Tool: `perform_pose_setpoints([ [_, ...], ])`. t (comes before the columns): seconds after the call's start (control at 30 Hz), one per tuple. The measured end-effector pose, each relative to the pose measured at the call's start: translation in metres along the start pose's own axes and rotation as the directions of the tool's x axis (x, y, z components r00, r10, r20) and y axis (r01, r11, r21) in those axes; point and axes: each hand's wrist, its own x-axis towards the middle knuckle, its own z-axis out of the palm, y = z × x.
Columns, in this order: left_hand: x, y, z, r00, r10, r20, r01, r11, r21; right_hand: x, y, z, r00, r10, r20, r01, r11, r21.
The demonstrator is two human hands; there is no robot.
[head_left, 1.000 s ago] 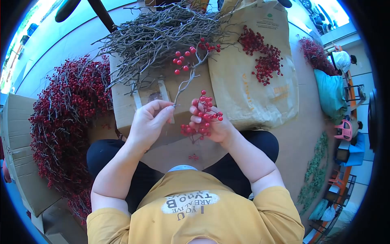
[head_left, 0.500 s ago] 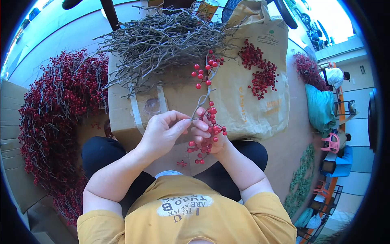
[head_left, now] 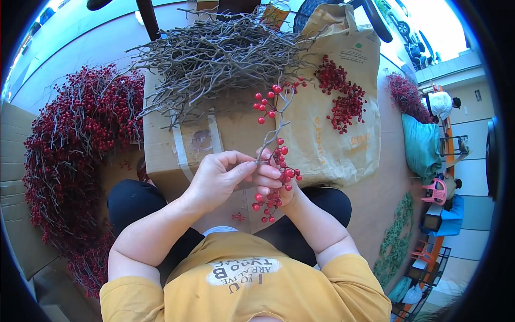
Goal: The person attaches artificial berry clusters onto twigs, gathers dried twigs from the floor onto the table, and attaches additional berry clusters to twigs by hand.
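Observation:
A grey twig (head_left: 280, 126) with red berry sprigs on it rises from my hands, over the cardboard box. My left hand (head_left: 217, 177) pinches its lower part between thumb and fingertips. My right hand (head_left: 281, 185) closes around the same spot from the other side, fingers curled by a sprig of red berries (head_left: 282, 153) that hangs over them. The exact join between sprig and twig is hidden by my fingertips. Above my hands, a pile of bare grey twigs (head_left: 214, 53) lies on the cardboard box (head_left: 161, 153). Loose berry sprigs (head_left: 346, 104) rest on a tan paper bag (head_left: 306, 145) to the right.
A large heap of berry branches (head_left: 80, 129) stands at my left beside a cardboard panel (head_left: 16, 161). On the right are a green sack (head_left: 421, 142), a pink chair (head_left: 437, 191), green foliage (head_left: 397, 236) on the floor and a person in white (head_left: 441, 104).
The twig's upper end has shifted slightly right and down. My hands have dropped a little, still gripping at nearly the same spot.

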Motion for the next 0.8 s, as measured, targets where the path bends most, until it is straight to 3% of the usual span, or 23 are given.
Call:
perform_pose_setpoints([
  [0.07, 0.000, -0.002, 0.000, 0.999, 0.041, -0.003, -0.041, 0.999, -0.011, -0.002, 0.001, 0.001, 1.000, -0.002, -0.027, 0.001, 1.000, -0.022],
  [0.17, 0.000, -0.007, -0.002, 0.962, 0.270, -0.041, -0.239, 0.905, 0.351, -0.002, 0.003, 0.004, 0.998, -0.010, -0.060, 0.008, 0.999, -0.031],
  [0.47, -0.007, -0.008, 0.009, 0.937, 0.346, -0.049, -0.301, 0.870, 0.391, -0.006, 0.010, 0.002, 0.997, -0.016, -0.081, 0.023, 0.997, 0.079],
  [0.57, -0.005, -0.009, 0.007, 0.911, 0.412, 0.030, -0.376, 0.798, 0.470, -0.005, 0.010, 0.001, 0.999, 0.005, -0.052, -0.003, 0.999, 0.048],
  [0.67, -0.008, -0.001, 0.012, 0.908, 0.418, 0.027, -0.400, 0.845, 0.354, -0.007, 0.009, 0.000, 0.991, -0.008, -0.131, 0.008, 1.000, -0.007],
  [0.77, -0.002, 0.010, 0.001, 0.983, 0.181, 0.015, -0.171, 0.898, 0.405, -0.005, 0.002, -0.002, 0.977, -0.057, -0.206, 0.034, 0.993, -0.114],
  [0.8, -0.002, 0.012, 0.001, 0.982, 0.187, 0.017, -0.177, 0.894, 0.411, -0.002, -0.003, -0.002, 0.973, -0.080, -0.215, 0.046, 0.986, -0.158],
])
